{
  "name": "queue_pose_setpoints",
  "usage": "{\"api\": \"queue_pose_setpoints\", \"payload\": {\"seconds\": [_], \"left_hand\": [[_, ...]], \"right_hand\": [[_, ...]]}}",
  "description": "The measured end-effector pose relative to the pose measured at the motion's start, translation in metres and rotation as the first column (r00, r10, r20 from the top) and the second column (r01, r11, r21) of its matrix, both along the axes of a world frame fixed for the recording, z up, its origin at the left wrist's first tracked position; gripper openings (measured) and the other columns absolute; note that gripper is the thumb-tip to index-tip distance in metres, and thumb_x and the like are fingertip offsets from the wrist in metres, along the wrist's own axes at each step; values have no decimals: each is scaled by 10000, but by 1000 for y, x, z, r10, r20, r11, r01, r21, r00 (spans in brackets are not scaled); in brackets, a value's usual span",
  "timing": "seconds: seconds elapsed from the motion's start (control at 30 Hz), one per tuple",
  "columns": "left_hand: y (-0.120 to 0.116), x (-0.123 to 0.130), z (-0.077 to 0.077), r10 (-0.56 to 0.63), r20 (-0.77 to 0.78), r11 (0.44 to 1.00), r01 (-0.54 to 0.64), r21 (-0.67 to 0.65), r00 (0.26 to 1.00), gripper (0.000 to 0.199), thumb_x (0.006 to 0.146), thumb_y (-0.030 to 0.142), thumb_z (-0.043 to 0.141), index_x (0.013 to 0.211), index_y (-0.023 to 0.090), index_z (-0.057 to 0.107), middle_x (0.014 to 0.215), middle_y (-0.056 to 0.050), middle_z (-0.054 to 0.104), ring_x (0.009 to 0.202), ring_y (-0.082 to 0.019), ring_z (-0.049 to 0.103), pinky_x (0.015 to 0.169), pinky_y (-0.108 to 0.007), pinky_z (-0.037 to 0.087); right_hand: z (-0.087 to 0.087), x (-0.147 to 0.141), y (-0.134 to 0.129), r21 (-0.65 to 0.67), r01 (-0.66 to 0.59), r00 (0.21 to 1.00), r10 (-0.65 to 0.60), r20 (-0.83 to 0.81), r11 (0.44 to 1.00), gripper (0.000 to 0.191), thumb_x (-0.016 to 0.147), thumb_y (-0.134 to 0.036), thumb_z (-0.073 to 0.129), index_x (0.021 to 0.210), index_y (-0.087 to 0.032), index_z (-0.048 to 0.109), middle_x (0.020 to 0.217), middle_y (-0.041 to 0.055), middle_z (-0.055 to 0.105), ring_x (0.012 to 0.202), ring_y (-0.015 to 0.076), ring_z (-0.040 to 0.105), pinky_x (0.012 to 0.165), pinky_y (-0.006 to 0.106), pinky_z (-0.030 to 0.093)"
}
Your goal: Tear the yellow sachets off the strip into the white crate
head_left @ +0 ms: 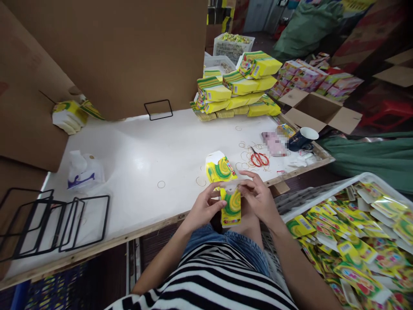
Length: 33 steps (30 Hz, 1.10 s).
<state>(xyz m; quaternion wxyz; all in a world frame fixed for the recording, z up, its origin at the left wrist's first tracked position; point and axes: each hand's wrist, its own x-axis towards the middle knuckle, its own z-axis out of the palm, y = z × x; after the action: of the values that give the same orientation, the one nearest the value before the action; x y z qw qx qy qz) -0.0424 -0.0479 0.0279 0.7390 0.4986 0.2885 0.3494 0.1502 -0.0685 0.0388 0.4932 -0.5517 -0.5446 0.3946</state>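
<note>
Over my lap, at the table's front edge, I hold a small yellow carton (pixel 231 209) with a green and yellow swirl print. My left hand (pixel 206 206) grips its left side, the thumb lying on the printed face. The fingers of my right hand (pixel 258 196) are closed at the pale flap (pixel 230 186) at its upper end. What lies inside the carton cannot be made out. Just beyond my hands, another yellow carton (pixel 221 168) with a white end flap lies on the white table (pixel 135 150).
Red-handled scissors (pixel 259 159) lie among rubber bands, near a dark mug (pixel 302 138). Yellow cartons (pixel 238 86) are stacked at the back. A crate (pixel 368 175) of filled yellow packs stands at my right. Black wire frames (pixel 85 221) and a tissue pack (pixel 84 170) are at left.
</note>
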Motion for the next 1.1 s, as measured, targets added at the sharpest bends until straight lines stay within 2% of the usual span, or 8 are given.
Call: {"api": "queue_pose_setpoints", "payload": {"seconds": [0.13, 0.23, 0.5, 0.67, 0.83, 0.97, 1.03, 1.1], "left_hand": [[1, 1, -2, 121, -166, 977, -88, 194, 979, 358, 851, 279, 632, 1201, 205, 602, 1230, -98, 632, 795, -146, 661, 686, -237, 526], [1, 3, -2, 106, -200, 969, -55, 243, 974, 376, 863, 234, 596, 1239, 225, 593, 1268, -93, 615, 681, -103, 633, 629, -226, 516], [2, 3, 2, 54, -50, 996, -50, 79, 997, 469, 859, 298, 632, 1304, 203, 519, 1187, -118, 654, 987, -213, 659, 864, -328, 528], [5, 0, 1, 69, -49, 996, -66, 60, 996, 478, 828, 310, 678, 1270, 191, 541, 1145, -112, 676, 930, -200, 672, 797, -288, 532], [8, 3, 1, 54, -33, 997, -52, 60, 998, 477, 809, 310, 700, 1248, 183, 565, 1112, -108, 692, 900, -199, 677, 770, -288, 539], [2, 16, -3, 50, -46, 988, -43, 150, 998, 431, 826, 285, 678, 1234, 183, 584, 1183, -121, 666, 926, -213, 680, 772, -305, 557], [-1, 22, -6, 65, -97, 969, -39, 245, 993, 406, 859, 252, 631, 1255, 193, 570, 1202, -122, 661, 950, -215, 682, 804, -333, 565], [0, 24, -10, 143, -190, 910, -54, 410, 971, 392, 886, 229, 585, 1276, 210, 553, 1245, -121, 645, 1069, -233, 650, 923, -407, 536]], "right_hand": [[9, 6, 1, -118, -100, 995, 102, 6, 988, 421, 912, -516, 477, 1023, -163, 680, 703, 27, 644, 675, 168, 615, 640, 276, 485], [16, 5, 0, -235, -272, 961, 276, -15, 933, 416, 830, -443, 608, 1154, -183, 589, 724, 3, 670, 611, 155, 601, 599, 267, 474], [11, -15, 1, -146, -59, 868, 123, 482, 988, 342, 856, -344, 557, 1155, -184, 516, 488, -86, 486, 464, 153, 480, 550, 269, 381], [9, -7, -4, -158, -144, 914, 192, 358, 977, 385, 861, -346, 566, 1216, -201, 536, 535, -79, 474, 473, 131, 450, 496, 242, 358], [0, -3, -6, -93, -33, 992, 44, 119, 995, 315, 879, -427, 575, 1102, -217, 650, 909, 34, 680, 575, 118, 538, 540, 247, 445], [1, -1, -9, -76, -48, 997, 44, -57, 996, 275, 839, -439, 626, 992, -214, 666, 953, 59, 715, 763, 178, 646, 635, 276, 517], [12, 18, -19, -77, -55, 995, 61, 83, 996, 281, 843, -449, 614, 972, -209, 685, 946, 69, 720, 815, 202, 653, 711, 313, 524], [24, 50, -34, -102, -17, 913, 57, 403, 995, 312, 871, -469, 562, 977, -215, 710, 933, 80, 715, 834, 230, 642, 762, 364, 507]]}}
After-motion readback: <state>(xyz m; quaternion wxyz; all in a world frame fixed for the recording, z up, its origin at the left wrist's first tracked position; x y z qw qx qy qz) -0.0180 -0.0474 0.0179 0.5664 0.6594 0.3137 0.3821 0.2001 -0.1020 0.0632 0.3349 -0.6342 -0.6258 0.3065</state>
